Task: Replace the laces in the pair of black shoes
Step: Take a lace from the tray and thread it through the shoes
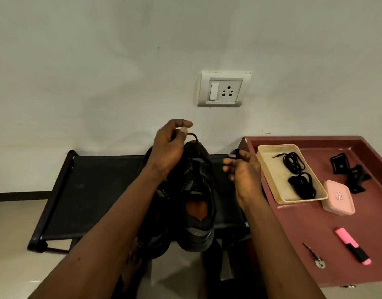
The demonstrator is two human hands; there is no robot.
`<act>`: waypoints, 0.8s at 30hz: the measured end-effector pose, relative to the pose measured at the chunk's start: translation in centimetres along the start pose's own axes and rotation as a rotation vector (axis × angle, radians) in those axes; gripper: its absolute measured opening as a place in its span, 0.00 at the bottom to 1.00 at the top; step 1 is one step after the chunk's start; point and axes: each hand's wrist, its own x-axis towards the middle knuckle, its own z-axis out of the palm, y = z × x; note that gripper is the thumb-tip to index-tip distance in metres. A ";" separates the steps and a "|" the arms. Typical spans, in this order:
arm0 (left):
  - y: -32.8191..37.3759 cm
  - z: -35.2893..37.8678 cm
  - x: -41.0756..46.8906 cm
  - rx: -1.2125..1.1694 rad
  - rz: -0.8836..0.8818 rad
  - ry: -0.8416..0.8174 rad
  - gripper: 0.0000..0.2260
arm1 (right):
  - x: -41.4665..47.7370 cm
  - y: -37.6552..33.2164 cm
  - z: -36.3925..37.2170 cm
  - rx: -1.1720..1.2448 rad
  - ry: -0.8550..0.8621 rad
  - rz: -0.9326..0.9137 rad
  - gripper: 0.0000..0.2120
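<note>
Head view: two black shoes point(199, 203) stand side by side on the black rack point(88, 190), toes to the wall at 12 o'clock, one half hidden under the forearm. The left hand point(167, 147) pinches a lace loop point(194, 137) above the toes. At 3 o'clock the right hand point(245, 173) pinches a black lace end point(236, 151). On the maroon table point(304, 234), one beige tray point(270, 156) sits near the left edge holding two coiled black laces point(292, 161). One pink box point(339, 197) is just beside it, and one pink highlighter point(353, 246) lies at 5 o'clock. The rack's surface runs wide toward 9 o'clock.

Matt black cloth shoes point(197, 231) on a matt fabric rack point(88, 190); smooth maroon table point(315, 234), cream plastic tray point(270, 167).
</note>
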 end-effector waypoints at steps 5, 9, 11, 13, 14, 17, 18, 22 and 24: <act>0.2 -1.6 -0.4 -0.179 -0.006 0.047 0.13 | -0.5 -0.2 0.7 0.019 -0.146 -0.040 0.17; 0.0 -1.7 -0.5 -0.546 -0.215 -0.101 0.13 | -0.6 0.3 1.3 -0.156 -0.122 -0.091 0.08; -0.2 -1.7 -0.3 -0.395 -0.216 -0.111 0.12 | -0.2 0.7 1.4 -0.259 -0.124 -0.092 0.09; -0.4 -1.6 -0.3 -0.102 -0.134 -0.148 0.10 | 0.2 0.9 1.7 -0.274 -0.152 -0.080 0.12; -0.7 -1.5 -0.4 0.011 -0.107 -0.182 0.09 | 0.3 1.0 1.9 -0.279 -0.160 -0.081 0.13; -1.6 -1.0 -0.6 0.225 -0.102 -0.289 0.08 | 0.7 1.2 2.4 -0.273 -0.129 -0.087 0.13; -1.9 -0.8 -0.6 0.280 -0.106 -0.309 0.07 | 0.9 1.2 2.6 -0.261 -0.127 -0.082 0.13; -2.7 -0.6 -0.5 0.429 -0.108 -0.307 0.08 | 1.5 1.1 2.8 -0.191 -0.181 -0.058 0.11; -3.0 -0.5 -0.3 0.451 -0.111 -0.297 0.07 | 1.7 1.2 2.7 -0.217 -0.198 -0.076 0.14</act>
